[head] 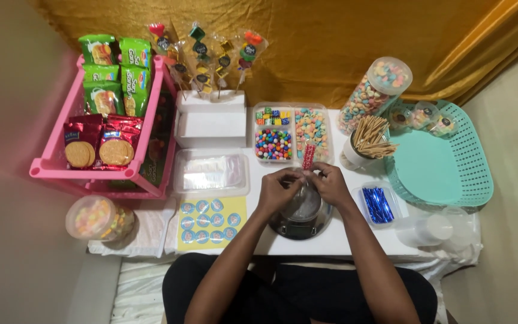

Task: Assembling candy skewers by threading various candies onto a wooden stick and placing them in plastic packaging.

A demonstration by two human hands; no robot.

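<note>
Green snack packets (116, 72) and red biscuit packs (100, 143) fill the pink rack (46, 170) far left; round blue stickers (210, 220) lie nearer. Over the scale (301, 219) mid-worktop, my left hand (278, 191) and right hand (330, 183) pinch a red-speckled candy bag (309, 156), grip closed around its base.

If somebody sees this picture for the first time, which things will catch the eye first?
First, the two hands, left hand and right hand, meeting over a round metal scale and holding a red-and-white candy stick. Then the pink plastic rack of snack packets at the left, and the turquoise plastic basket at the right.
</note>
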